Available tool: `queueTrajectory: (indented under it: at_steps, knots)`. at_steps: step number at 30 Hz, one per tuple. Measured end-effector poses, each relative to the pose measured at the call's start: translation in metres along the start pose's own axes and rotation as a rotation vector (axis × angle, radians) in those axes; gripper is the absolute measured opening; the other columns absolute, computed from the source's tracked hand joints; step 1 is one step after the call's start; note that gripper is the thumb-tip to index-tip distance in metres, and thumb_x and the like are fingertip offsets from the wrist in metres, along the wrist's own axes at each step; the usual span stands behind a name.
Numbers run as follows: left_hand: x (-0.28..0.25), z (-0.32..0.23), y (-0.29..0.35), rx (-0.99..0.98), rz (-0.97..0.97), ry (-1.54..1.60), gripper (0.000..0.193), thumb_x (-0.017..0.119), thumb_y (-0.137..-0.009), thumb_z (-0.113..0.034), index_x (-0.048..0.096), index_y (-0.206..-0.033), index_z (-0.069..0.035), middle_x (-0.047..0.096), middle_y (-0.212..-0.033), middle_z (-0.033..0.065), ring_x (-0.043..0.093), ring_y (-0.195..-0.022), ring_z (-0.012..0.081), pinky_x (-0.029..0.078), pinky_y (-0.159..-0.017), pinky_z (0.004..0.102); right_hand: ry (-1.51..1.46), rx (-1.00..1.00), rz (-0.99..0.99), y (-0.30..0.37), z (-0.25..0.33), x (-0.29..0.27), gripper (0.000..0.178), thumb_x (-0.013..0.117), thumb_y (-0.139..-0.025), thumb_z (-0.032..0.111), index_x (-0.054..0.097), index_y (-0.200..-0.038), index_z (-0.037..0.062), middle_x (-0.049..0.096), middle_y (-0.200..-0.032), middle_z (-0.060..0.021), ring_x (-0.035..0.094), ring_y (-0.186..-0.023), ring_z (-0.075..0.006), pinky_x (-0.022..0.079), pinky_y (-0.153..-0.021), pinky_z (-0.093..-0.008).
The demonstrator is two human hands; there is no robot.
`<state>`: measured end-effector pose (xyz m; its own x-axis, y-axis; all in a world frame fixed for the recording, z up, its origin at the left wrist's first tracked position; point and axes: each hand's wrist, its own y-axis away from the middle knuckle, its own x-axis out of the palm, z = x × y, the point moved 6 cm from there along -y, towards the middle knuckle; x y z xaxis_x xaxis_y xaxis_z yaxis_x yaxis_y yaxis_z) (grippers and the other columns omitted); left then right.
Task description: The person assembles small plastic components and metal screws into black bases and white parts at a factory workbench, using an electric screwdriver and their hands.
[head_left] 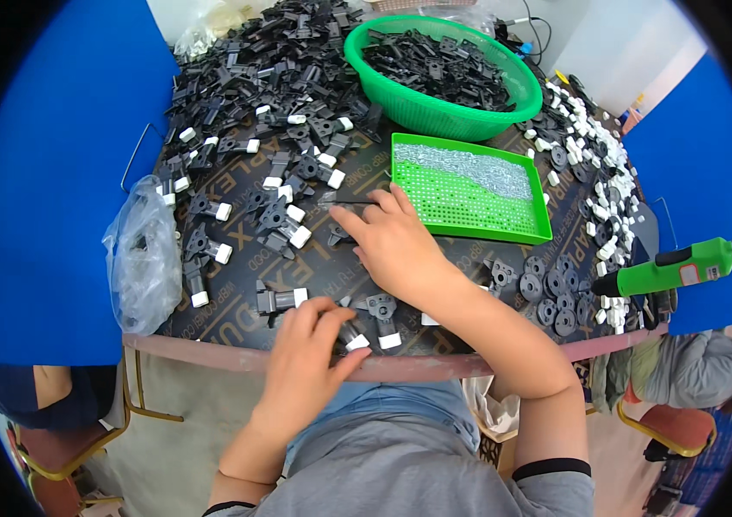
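Note:
At the table's front edge, my left hand (301, 349) has its thumb and fingers closed round a black plastic part with a white end cap (354, 338). A similar capped part (383, 319) lies just right of it, and another capped part (278, 299) lies beyond the fingers. My right hand (396, 250) stretches over the table with its fingers apart, beside the green tray (469, 231). Close to its thumb and index finger is a small black part (338, 234). A thin dark piece (353, 202) shows by its fingertips; whether they touch it I cannot tell.
Silvery small pieces (461, 164) lie in the tray. Black parts fill a green basket (444, 121) and form a heap (271, 69) at far left. Black discs (556, 293), white caps (612, 211) and a green power screwdriver (676, 269) are right. A clear bag (146, 258) is left.

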<state>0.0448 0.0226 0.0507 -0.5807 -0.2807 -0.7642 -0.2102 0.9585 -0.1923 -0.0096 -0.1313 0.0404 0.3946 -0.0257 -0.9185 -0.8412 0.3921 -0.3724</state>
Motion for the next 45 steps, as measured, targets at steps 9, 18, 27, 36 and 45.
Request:
queueTrajectory:
  at_steps: [9,18,27,36,45]
  knots:
    - [-0.022,0.022,0.003,-0.037,-0.199,0.016,0.031,0.078,-0.074,-0.009,0.064,-0.102,-0.006,0.059,-0.111,0.0124,0.055,-0.106,0.0339,0.046,-0.090,0.0420,0.036,0.212,0.018,0.015,0.013,-0.016,0.048,0.076,-0.080,0.021,0.058,-0.117,-0.0030,0.067,-0.091,-0.0170,0.056,-0.108,-0.0359,0.039,-0.104,-0.0453]
    - [0.006,0.021,0.002,-0.075,-0.111,-0.069,0.029,0.074,-0.079,-0.013,0.056,-0.100,-0.004,0.059,-0.098,0.0136,0.059,-0.089,0.0333,0.049,-0.073,0.0441,-0.271,0.117,0.041,-0.020,0.017,-0.033,0.024,0.075,-0.079,0.011,0.069,-0.101,0.0045,0.066,-0.087,-0.0107,0.059,-0.094,-0.0315,0.047,-0.088,-0.0416]
    - [-0.007,0.025,0.016,-0.137,-0.143,-0.038,0.026,0.075,-0.082,-0.019,0.059,-0.094,-0.002,0.058,-0.096,0.0137,0.059,-0.090,0.0304,0.048,-0.071,0.0391,-0.243,-0.002,0.054,-0.066,0.038,0.031,0.047,0.074,-0.080,0.018,0.054,-0.121,0.0046,0.065,-0.093,-0.0197,0.063,-0.093,-0.0394,0.051,-0.081,-0.0464]
    - [-0.032,0.063,0.018,-0.211,-0.179,0.011,0.030,0.070,-0.086,-0.013,0.064,-0.115,-0.008,0.050,-0.119,0.0179,0.053,-0.107,0.0376,0.047,-0.089,0.0439,-0.308,0.341,0.205,-0.019,0.038,0.004,0.049,0.075,-0.079,0.022,0.045,-0.111,0.0016,0.066,-0.081,-0.0228,0.066,-0.078,-0.0425,0.052,-0.071,-0.0491]
    - [-0.037,0.078,0.009,-0.088,-0.214,0.016,0.024,0.060,-0.082,0.004,0.065,-0.104,-0.006,0.054,-0.127,0.0136,0.052,-0.110,0.0355,0.045,-0.093,0.0421,-0.092,0.424,0.299,-0.013,0.029,0.002,0.038,0.075,-0.081,0.025,0.051,-0.098,0.0000,0.066,-0.078,-0.0193,0.066,-0.074,-0.0412,0.052,-0.066,-0.0485]
